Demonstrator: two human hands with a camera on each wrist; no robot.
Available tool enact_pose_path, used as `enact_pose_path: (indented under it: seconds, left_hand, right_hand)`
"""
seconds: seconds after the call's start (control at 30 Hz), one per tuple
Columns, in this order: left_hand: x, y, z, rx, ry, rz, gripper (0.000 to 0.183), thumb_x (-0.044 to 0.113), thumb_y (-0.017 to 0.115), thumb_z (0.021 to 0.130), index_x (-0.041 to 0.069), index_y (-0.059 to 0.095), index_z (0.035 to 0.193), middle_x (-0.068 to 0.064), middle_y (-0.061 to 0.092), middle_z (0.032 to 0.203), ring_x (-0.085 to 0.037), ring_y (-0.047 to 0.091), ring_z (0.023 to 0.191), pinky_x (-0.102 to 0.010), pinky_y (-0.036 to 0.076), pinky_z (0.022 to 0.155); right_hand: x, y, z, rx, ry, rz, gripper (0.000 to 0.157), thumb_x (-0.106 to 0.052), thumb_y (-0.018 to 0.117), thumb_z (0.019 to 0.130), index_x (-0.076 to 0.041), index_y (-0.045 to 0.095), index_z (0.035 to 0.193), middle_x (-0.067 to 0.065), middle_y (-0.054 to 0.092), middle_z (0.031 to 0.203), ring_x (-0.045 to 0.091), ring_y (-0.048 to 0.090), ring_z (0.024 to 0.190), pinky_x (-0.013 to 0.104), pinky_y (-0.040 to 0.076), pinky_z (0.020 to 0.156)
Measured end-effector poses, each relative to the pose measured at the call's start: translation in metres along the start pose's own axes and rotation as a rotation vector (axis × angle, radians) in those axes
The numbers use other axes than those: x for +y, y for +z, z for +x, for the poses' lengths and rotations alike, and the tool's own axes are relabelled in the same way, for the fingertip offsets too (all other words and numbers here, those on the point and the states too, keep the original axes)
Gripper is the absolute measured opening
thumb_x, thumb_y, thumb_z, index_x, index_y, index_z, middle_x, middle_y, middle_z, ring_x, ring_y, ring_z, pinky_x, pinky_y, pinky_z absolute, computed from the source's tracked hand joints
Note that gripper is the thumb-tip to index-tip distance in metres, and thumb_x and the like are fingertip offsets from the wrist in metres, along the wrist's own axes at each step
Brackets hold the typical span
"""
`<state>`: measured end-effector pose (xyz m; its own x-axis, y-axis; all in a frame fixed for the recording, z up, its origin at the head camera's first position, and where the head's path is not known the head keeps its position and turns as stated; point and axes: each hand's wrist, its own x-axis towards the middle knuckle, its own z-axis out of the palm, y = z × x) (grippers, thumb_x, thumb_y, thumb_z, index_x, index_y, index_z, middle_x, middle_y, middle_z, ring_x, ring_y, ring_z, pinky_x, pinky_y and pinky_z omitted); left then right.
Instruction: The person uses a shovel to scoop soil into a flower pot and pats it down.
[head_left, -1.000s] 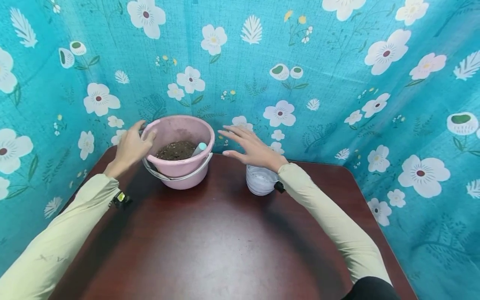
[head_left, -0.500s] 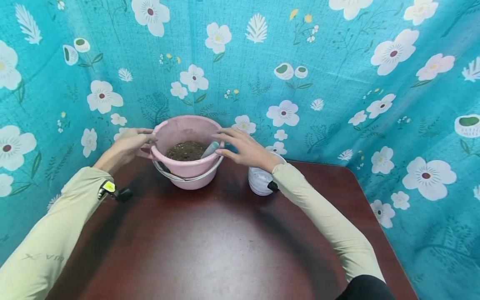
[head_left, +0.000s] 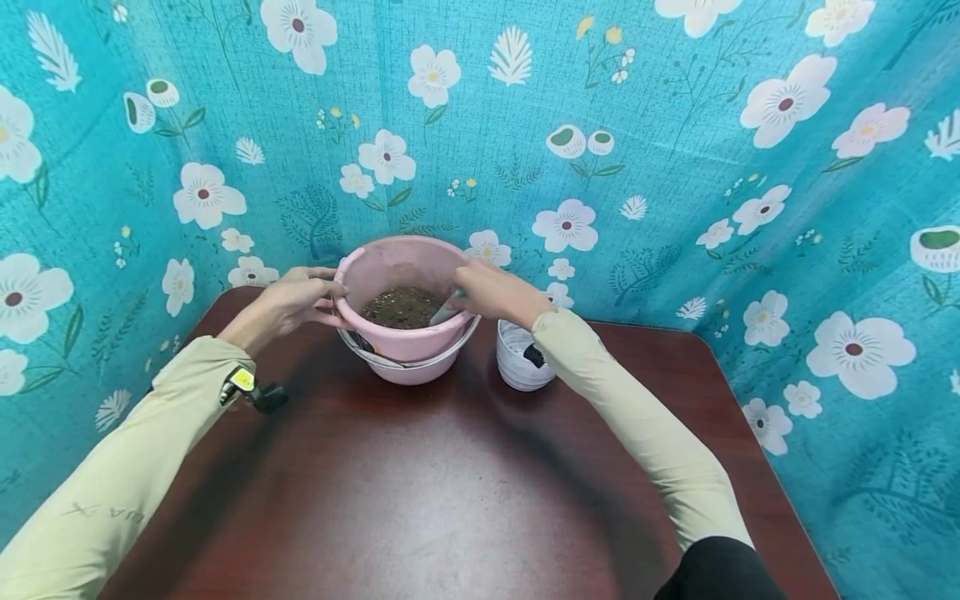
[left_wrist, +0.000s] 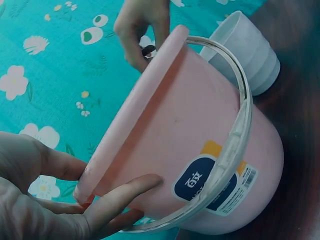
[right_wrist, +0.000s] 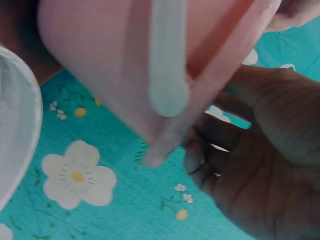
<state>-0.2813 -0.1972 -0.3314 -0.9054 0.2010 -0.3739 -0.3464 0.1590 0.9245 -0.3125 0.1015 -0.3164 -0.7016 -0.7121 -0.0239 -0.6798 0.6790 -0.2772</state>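
A pink bucket (head_left: pixel 408 342) with a white handle (head_left: pixel 375 358) stands on the table, dark soil (head_left: pixel 405 308) inside. At its left rim my left hand (head_left: pixel 296 300) grips the edge, some fingers lying along the outer wall in the left wrist view. My right hand (head_left: pixel 495 292) reaches over the right rim with curled fingers and holds a small trowel (head_left: pixel 446 310) by its handle; the grey blade slants down toward the soil. Most of the trowel's handle is hidden by the hand. In the right wrist view the right hand (right_wrist: pixel 260 155) shows behind the rim.
Right of the bucket stands a white ribbed pot (head_left: pixel 521 367), under my right forearm. The dark red-brown table (head_left: pixel 420 500) extends toward me. A turquoise flowered curtain (head_left: pixel 480 125) hangs close behind and at both sides.
Both hands have come to the bucket from apart. The left now grips the rim, the right has taken the trowel's handle. The bucket has shifted to the right, nearer the white pot.
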Motion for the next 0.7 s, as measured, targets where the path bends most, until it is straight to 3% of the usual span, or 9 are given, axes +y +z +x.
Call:
enact_pose_path:
  seconds: [0.1, 0.2, 0.3, 0.43, 0.53, 0.6, 0.7]
  left_hand:
    - [0.001, 0.006, -0.001, -0.007, 0.002, 0.025, 0.073, 0.006, 0.05, 0.106, -0.004, 0.008, 0.166, -0.025, 0.041, 0.135, -0.014, 0.063, 0.084, -0.036, 0.07, 0.084]
    - [0.001, 0.015, -0.002, -0.002, 0.009, 0.045, 0.072, 0.006, 0.05, 0.106, -0.007, 0.009, 0.164, -0.026, 0.043, 0.13, -0.014, 0.065, 0.08, -0.035, 0.07, 0.082]
    - [-0.001, 0.025, -0.006, 0.029, 0.019, 0.034, 0.067, 0.004, 0.049, 0.105, -0.013, 0.017, 0.16, -0.024, 0.047, 0.119, -0.012, 0.066, 0.074, -0.031, 0.07, 0.078]
    - [-0.005, 0.034, -0.008, 0.079, 0.036, -0.018, 0.058, 0.003, 0.05, 0.105, -0.016, 0.028, 0.155, -0.017, 0.051, 0.103, -0.009, 0.067, 0.067, -0.027, 0.069, 0.077]
    - [-0.007, 0.036, -0.008, 0.089, 0.039, -0.047, 0.058, 0.003, 0.05, 0.106, -0.015, 0.029, 0.156, -0.015, 0.051, 0.101, -0.008, 0.067, 0.067, -0.029, 0.069, 0.079]
    - [-0.007, 0.036, -0.008, 0.08, 0.04, -0.044, 0.059, 0.004, 0.05, 0.107, -0.014, 0.026, 0.158, -0.017, 0.05, 0.104, -0.009, 0.069, 0.067, -0.03, 0.069, 0.08]
    - [-0.005, 0.036, -0.008, 0.053, 0.038, -0.044, 0.06, 0.006, 0.05, 0.108, -0.013, 0.025, 0.159, -0.021, 0.049, 0.111, -0.011, 0.07, 0.069, -0.032, 0.069, 0.081]
  right_hand:
    - [-0.007, -0.004, 0.004, -0.082, 0.049, -0.068, 0.011, -0.02, 0.08, 0.096, -0.009, 0.082, 0.097, 0.0, 0.072, 0.077, 0.013, 0.052, 0.063, 0.026, 0.046, 0.058]
    - [-0.012, -0.004, 0.009, -0.131, 0.063, -0.167, 0.021, -0.026, 0.083, 0.092, -0.008, 0.075, 0.085, 0.0, 0.062, 0.071, 0.017, 0.049, 0.067, 0.031, 0.048, 0.063]
    - [-0.016, -0.003, 0.012, -0.157, 0.07, -0.259, 0.026, -0.029, 0.083, 0.093, -0.006, 0.073, 0.089, 0.005, 0.064, 0.082, 0.024, 0.06, 0.081, 0.037, 0.058, 0.081]
    - [-0.015, 0.001, 0.012, -0.139, 0.059, -0.474, 0.013, -0.015, 0.072, 0.099, -0.005, 0.075, 0.107, 0.012, 0.073, 0.11, 0.031, 0.066, 0.11, 0.043, 0.054, 0.106]
    - [-0.013, 0.002, 0.012, -0.092, 0.055, -0.668, 0.017, -0.007, 0.069, 0.099, -0.007, 0.076, 0.114, 0.012, 0.072, 0.121, 0.03, 0.063, 0.119, 0.041, 0.053, 0.104]
    - [-0.013, 0.003, 0.014, -0.077, 0.068, -0.739, 0.021, -0.013, 0.073, 0.098, -0.009, 0.077, 0.118, 0.011, 0.072, 0.123, 0.029, 0.062, 0.119, 0.04, 0.053, 0.097]
    - [-0.013, 0.005, 0.018, -0.103, 0.102, -0.757, 0.027, -0.022, 0.077, 0.095, -0.009, 0.077, 0.119, 0.011, 0.072, 0.122, 0.029, 0.062, 0.118, 0.04, 0.052, 0.097]
